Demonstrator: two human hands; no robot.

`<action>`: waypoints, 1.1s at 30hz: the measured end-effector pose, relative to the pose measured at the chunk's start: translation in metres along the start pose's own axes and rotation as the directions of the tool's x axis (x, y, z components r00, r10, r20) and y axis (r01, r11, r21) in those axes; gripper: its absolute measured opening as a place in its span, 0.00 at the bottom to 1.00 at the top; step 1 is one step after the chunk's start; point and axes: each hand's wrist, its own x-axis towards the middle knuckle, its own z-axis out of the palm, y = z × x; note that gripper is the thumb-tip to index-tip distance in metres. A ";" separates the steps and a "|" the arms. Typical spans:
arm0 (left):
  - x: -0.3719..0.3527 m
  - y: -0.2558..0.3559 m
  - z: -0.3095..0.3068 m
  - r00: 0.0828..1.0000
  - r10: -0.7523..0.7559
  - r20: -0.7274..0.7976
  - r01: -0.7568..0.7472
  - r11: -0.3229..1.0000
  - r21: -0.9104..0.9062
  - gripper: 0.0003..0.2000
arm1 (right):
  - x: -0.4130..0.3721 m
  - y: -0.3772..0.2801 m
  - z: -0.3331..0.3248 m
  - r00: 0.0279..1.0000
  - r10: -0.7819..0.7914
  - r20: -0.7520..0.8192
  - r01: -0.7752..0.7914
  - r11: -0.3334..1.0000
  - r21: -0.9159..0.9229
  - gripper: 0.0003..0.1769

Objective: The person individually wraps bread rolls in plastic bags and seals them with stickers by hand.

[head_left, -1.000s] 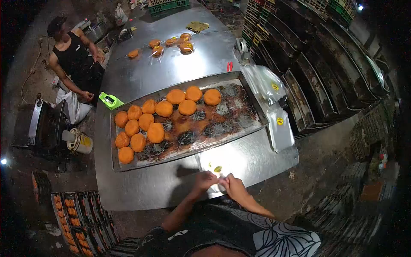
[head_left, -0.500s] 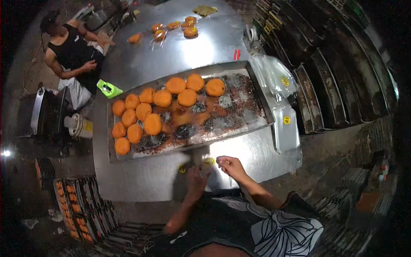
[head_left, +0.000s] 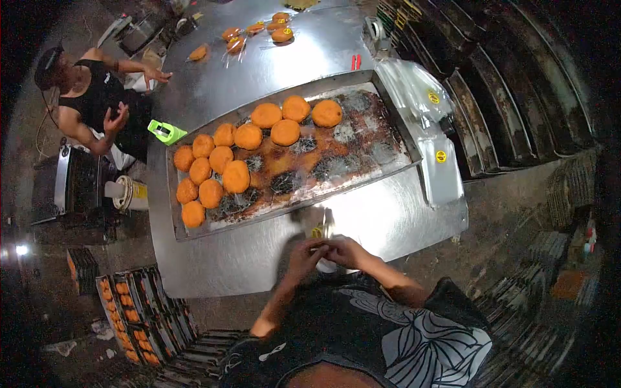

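My left hand (head_left: 304, 258) and my right hand (head_left: 347, 251) meet at the near edge of the metal table. Their fingers pinch a clear plastic bag (head_left: 317, 231) with a yellow round label, which stands up from the fingertips toward the baking tray. My body's shadow and the glare blur the bag's outline. Just beyond my hands lies the wide, scorched baking tray (head_left: 362, 189). Round orange-brown buns (head_left: 237, 176) fill its left side and part of its far side.
Bagged buns (head_left: 282, 34) lie at the table's far end. Stacked clear bags (head_left: 442, 169) rest on the right, near red sticks (head_left: 356, 62). A lime-green tape dispenser (head_left: 166, 132) stands by the tray's left corner. A co-worker (head_left: 97, 97) is at the left; racked trays (head_left: 132, 317) stand below.
My hands have come together, and the labelled bag now rises between them. The co-worker's hands have lifted and spread. The view has shifted slightly.
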 end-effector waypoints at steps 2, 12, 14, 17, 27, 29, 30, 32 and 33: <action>0.000 -0.004 0.006 0.997 -0.052 -0.057 0.047 0.995 -0.085 0.12 | -0.013 -0.032 -0.012 0.994 0.056 -0.090 -0.052 0.997 0.049 0.10; 0.006 -0.005 0.016 0.997 -0.079 0.006 0.067 0.797 -0.601 0.08 | -0.007 -0.061 -0.010 0.862 0.449 -0.235 -0.429 0.893 0.132 0.12; 0.005 0.011 0.008 0.989 -0.139 -0.053 0.077 0.784 -0.616 0.08 | 0.001 -0.049 -0.007 0.875 0.415 -0.251 -0.411 0.909 0.067 0.12; 0.006 0.017 0.002 0.990 -0.131 -0.056 0.104 0.934 -0.342 0.09 | 0.002 -0.041 -0.006 0.928 0.288 -0.237 -0.283 0.957 0.056 0.10; 0.024 0.042 -0.004 0.964 -0.044 -0.261 -0.020 0.972 -0.236 0.07 | 0.034 -0.019 -0.031 0.959 0.251 -0.135 -0.203 0.934 0.294 0.09; 0.026 0.043 0.001 0.961 -0.027 -0.277 -0.051 0.962 -0.270 0.07 | 0.039 -0.021 -0.033 0.963 -0.018 -0.269 0.028 0.999 0.033 0.11; 0.031 0.041 0.004 0.887 0.058 -0.459 -0.129 0.984 -0.123 0.07 | 0.045 -0.031 -0.039 0.987 0.069 -0.145 -0.055 0.993 0.101 0.11; 0.036 0.052 0.008 0.706 0.271 -0.654 -0.243 0.960 0.136 0.08 | 0.068 -0.062 -0.070 0.738 0.541 0.403 -0.656 0.438 0.614 0.15; 0.036 0.053 0.012 0.704 0.269 -0.657 -0.241 0.961 0.135 0.08 | 0.084 -0.063 -0.076 0.786 0.480 0.391 -0.590 0.391 0.707 0.15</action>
